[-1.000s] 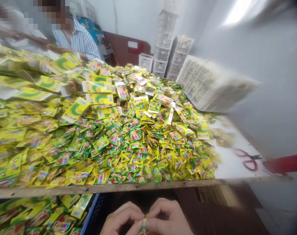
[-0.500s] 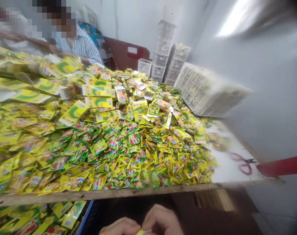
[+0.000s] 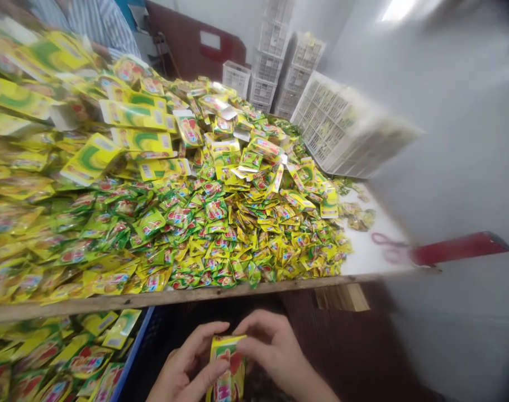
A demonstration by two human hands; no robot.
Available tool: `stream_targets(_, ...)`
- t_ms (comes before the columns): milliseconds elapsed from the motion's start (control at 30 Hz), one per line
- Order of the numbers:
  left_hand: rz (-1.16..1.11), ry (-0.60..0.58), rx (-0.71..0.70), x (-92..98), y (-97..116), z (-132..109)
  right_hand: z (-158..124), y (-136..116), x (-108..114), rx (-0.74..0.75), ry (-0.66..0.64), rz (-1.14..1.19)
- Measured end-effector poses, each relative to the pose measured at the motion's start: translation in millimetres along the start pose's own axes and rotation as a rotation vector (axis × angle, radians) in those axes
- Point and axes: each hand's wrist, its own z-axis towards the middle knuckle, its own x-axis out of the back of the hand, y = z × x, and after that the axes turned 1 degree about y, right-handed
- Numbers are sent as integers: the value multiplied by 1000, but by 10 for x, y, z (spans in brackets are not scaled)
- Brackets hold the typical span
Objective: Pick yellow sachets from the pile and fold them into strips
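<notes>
Below the table's front edge, my left hand [image 3: 191,363] grips a small yellow-green box [image 3: 226,371] from its left side, thumb across the front. My right hand [image 3: 269,343] has its thumb and fingers at the top right corner of the same box. The box is roughly upright, its lower end cut off by the frame. Above the hands, a large heap of yellow and green packets [image 3: 216,209] covers much of the table [image 3: 254,289]. Several yellow cartons [image 3: 132,114] lie on the heap, some with white flaps open.
A blue-edged crate [image 3: 133,352] of filled boxes sits at lower left. Red-handled scissors [image 3: 386,240] and a red object [image 3: 459,248] lie at the table's right corner. A tilted white crate [image 3: 342,131] and stacked crates [image 3: 266,61] stand behind. A person's striped sleeve [image 3: 107,25] shows upper left.
The view has tipped downward, so the table appears higher. Both hands have come up into view, and the box between them now shows its front.
</notes>
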Motion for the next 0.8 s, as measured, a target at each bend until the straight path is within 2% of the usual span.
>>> stream_targets(67, -39, -42, -7, -11, -21, -22, 25, -98, 37, -96, -42, 24)
stream_targets(167, 10, -76, -38, -11, -42, -54, 74, -181, 76, -144, -85, -26)
stream_targets(333, 47, -82, -67, -7, -25, -67, 125, -160, 90, -219, -74, 57)
stream_targets(433, 80, -60, -53, -12, -39, -40, 125, -138, 96, -192, -96, 55)
stream_targets(600, 100, -57, -45, -43, -11, 13, 122, -151, 166, -42, -59, -169)
stream_targets(767, 18, -131, -49, -65, 29, 26, 141, -181, 226, -147, -115, -63)
stream_targets(800, 18, -127, -47, -63, 18, 29, 130, -191, 213, -125, -110, -85)
